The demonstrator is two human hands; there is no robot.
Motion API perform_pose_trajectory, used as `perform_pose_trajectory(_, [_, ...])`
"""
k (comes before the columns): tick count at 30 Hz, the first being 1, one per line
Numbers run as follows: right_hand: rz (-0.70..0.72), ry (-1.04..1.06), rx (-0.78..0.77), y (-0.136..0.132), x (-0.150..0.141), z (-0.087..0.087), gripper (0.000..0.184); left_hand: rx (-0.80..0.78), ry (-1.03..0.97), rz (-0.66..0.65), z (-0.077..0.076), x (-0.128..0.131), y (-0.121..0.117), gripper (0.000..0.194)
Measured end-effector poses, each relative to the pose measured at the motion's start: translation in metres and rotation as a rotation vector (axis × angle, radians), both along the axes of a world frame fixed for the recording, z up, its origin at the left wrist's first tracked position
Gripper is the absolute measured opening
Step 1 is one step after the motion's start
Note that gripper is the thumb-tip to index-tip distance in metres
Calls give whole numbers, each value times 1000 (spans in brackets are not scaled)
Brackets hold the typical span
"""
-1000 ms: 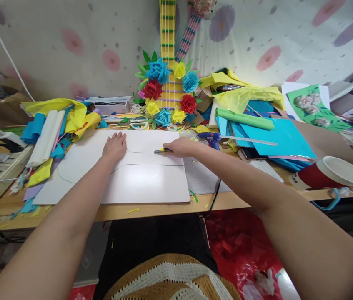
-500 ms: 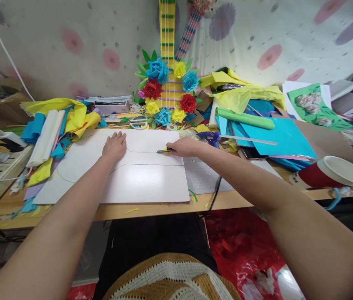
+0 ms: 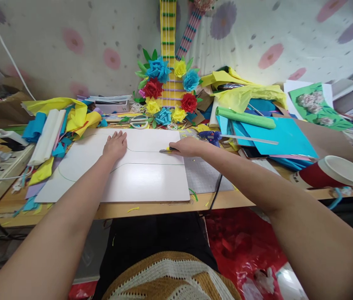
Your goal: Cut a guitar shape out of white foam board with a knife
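Note:
A large white board (image 3: 151,183) lies on the table with a guitar-like outline drawn on it in thin dark lines. My left hand (image 3: 115,145) rests flat on the board, fingers stretched out, left of the narrow part of the outline. In my right hand (image 3: 186,146) is a yellow and black utility knife (image 3: 167,149), gripped near the board's right edge. Its blade points left and lies along the upper drawn line. Under the board's right side shows a grey cutting mat (image 3: 206,177).
Behind the board stands a yellow paper guitar (image 3: 168,50) with paper flowers. Scissors (image 3: 139,122) lie before it. A blue glue gun (image 3: 210,137), blue sheets (image 3: 284,137) and a red-and-white cup (image 3: 329,173) are on the right. Paper rolls (image 3: 46,139) and a power strip (image 3: 10,175) sit left.
The knife in my right hand has shifted very slightly right along the upper line. My left hand stays in place on the board.

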State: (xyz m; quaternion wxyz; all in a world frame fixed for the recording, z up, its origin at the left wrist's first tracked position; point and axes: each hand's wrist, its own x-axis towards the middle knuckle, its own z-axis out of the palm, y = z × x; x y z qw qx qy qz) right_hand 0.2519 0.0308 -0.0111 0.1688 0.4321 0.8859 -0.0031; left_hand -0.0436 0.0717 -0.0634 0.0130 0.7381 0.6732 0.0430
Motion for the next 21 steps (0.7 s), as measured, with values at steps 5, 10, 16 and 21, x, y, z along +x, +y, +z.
perform_pose_trajectory(5, [2,-6,2,0,4,-1,45,-2,-2,0,0,-1,1,54])
perform_pose_trajectory(10, [7,-17,-5,0,7,-1,41,-6,-7,1,-2,-2,3,54])
perform_pose_trajectory(16, [-22,-43,-3,-4,9,1,40,-12,-12,3,-1,-1,2,54])
perform_pose_trajectory(21, [-25,-46,-5,-8,11,5,39,-14,-13,-1,1,0,0,55])
